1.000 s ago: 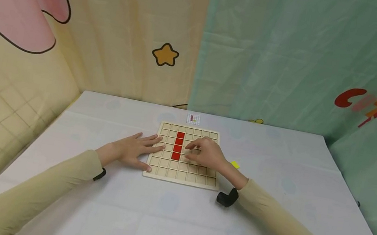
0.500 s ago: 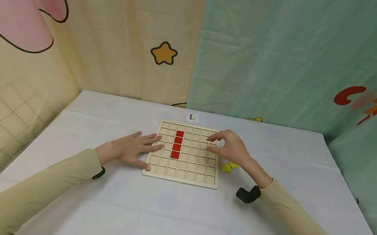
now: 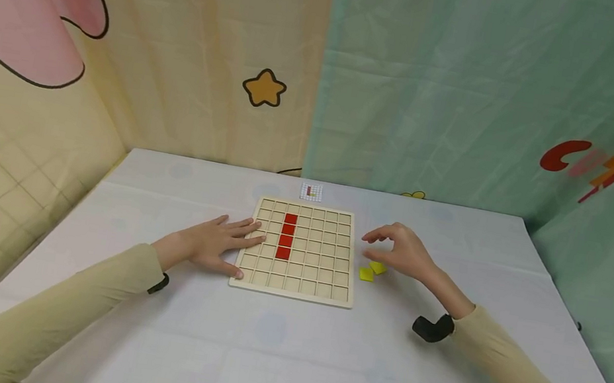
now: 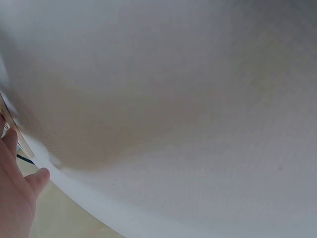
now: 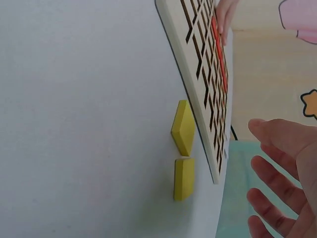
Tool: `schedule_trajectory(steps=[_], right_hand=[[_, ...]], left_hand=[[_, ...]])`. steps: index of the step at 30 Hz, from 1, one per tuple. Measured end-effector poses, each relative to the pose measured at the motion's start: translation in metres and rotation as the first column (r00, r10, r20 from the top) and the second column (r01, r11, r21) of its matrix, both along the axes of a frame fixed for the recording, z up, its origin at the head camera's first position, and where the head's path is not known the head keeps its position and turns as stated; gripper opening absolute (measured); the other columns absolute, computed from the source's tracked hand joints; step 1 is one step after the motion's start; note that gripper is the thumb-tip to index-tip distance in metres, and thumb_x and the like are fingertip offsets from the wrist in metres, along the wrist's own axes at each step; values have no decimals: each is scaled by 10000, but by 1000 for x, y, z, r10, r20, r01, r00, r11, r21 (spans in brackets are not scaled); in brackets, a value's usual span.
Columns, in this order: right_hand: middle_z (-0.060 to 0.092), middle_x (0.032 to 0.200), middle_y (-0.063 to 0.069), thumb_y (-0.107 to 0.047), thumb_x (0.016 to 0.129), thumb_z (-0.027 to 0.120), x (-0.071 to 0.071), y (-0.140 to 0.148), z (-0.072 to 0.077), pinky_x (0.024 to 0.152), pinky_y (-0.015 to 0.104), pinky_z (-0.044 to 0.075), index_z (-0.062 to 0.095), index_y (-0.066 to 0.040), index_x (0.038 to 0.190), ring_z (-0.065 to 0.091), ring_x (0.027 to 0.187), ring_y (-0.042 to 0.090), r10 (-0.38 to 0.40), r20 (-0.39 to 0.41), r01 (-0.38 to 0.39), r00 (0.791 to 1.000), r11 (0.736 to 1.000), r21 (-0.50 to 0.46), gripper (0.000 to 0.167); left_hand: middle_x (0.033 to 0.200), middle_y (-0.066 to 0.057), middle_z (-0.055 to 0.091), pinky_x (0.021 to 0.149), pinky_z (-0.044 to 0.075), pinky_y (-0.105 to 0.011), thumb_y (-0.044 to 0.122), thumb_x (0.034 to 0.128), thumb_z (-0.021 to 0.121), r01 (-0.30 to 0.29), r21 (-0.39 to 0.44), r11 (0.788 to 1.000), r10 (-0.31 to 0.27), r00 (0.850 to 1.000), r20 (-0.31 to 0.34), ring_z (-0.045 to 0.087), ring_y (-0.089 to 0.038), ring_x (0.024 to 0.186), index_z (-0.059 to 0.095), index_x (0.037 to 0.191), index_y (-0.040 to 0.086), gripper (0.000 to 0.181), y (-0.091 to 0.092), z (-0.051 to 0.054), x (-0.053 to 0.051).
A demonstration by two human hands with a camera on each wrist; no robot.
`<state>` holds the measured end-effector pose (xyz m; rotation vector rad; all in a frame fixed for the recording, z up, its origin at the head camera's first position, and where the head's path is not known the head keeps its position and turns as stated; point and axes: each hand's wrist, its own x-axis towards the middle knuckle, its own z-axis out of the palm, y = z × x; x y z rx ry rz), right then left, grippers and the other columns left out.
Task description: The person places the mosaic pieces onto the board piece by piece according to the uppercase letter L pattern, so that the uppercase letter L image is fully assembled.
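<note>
A pale wooden grid board (image 3: 326,261) lies on the table, with a column of red square tiles (image 3: 287,236) set in its cells left of centre. My left hand (image 3: 212,242) rests with spread fingers on the board's left edge. Just off the right edge, two yellow tiles (image 3: 367,275) lie close together on the cloth. Over and beyond them hovers my right hand (image 3: 403,250), thumb and fingers apart with nothing between them. The right wrist view shows both yellow tiles (image 5: 184,129) beside the board's rim and the bent fingers (image 5: 277,173) away from them.
A small card (image 3: 311,192) printed with a grid and coloured cells lies behind the board. White cloth (image 3: 268,359) covers the table. Patterned curtains (image 3: 449,93) hang behind and at both sides.
My right hand has moved right, from over the board beside the red tiles to near the yellow tiles, which are now more visible. The left hand stays on the board's edge.
</note>
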<state>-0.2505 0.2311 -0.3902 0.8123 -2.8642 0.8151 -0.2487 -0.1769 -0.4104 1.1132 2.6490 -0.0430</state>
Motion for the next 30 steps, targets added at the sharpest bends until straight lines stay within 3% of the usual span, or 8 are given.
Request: schedule_trajectory(steps=[7, 17, 30], right_hand=[[735, 986, 41, -216, 774, 796, 4, 16, -9, 842, 467, 491, 740, -87, 1046, 598, 929, 256, 23, 56, -23, 998, 1000, 3, 306], [729, 1051, 21, -242, 767, 810, -2, 40, -23, 830, 373, 478, 728, -105, 1082, 596, 929, 166, 46, 98, -48, 994, 999, 18, 353], [723, 1032, -12, -189, 776, 789, -4, 44, -25, 840, 339, 426, 746, -124, 1047, 577, 954, 165, 87, 152, -103, 985, 990, 100, 282]], left_hand=[[1634, -41, 92, 1160, 123, -621, 700, 862, 477, 0, -3, 1000, 0, 1000, 0, 76, -278, 1508, 198, 1545, 259, 859, -1, -1, 0], [1634, -38, 95, 1158, 135, -621, 706, 860, 471, 2, -2, 1000, -2, 1000, -9, 85, -277, 1507, 202, 1543, 264, 857, 0, -1, 0], [1635, -44, 84, 1159, 123, -624, 701, 859, 481, -2, 2, 1000, 2, 1000, 11, 75, -282, 1508, 199, 1544, 265, 860, 1, 0, 0]])
